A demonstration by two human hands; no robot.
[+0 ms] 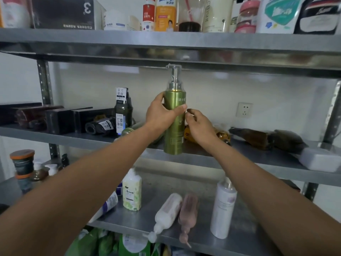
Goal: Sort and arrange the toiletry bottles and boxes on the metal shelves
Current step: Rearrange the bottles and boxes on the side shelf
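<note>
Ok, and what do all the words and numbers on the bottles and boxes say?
"seaways": orange bottle, top shelf.
"3": black box, top shelf, upside down.
"三重净味": dark bottle, middle shelf.
"芬芳留香": tag on that bottle's neck.
"Accen": white flowery bottle, lower shelf.
Green bottle in the left hand: lettering too blurred.
All other labels: too small or blurred.

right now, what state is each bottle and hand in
green pump bottle, upright, held
left hand, grips the green pump bottle
right hand, against the bottle's side, grip unclear
white bottle, lying down on lower shelf
pink bottle, lying down beside it
floral bottle, upright
tall white bottle, upright
</note>
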